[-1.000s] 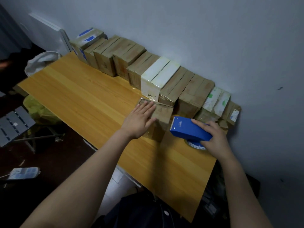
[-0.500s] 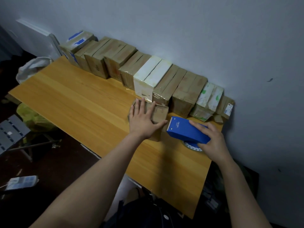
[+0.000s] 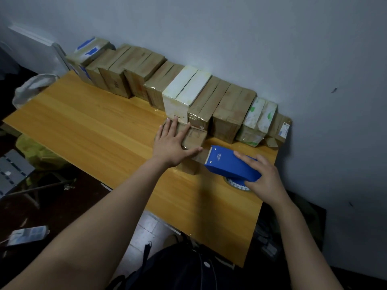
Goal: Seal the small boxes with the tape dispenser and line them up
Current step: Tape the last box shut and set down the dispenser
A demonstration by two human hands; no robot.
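The wooden table (image 3: 94, 130) carries a row of boxes (image 3: 184, 91) and one loose box (image 3: 195, 137).

I count eleven boxes in all. Ten stand in the row (image 3: 134, 80) at the wall (image 3: 251, 38): eight brown, one white box (image 3: 184, 91), one green-printed box (image 3: 259, 114). One loose brown box (image 3: 194, 139) under my left hand (image 3: 170, 144). One tape dispenser (image 3: 230, 164) in my right hand (image 3: 266, 178). One table (image 3: 94, 126).

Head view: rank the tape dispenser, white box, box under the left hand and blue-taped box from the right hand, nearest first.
1. tape dispenser, in right hand
2. small box, under left hand
3. white box, mid-row
4. blue-taped box, far left end
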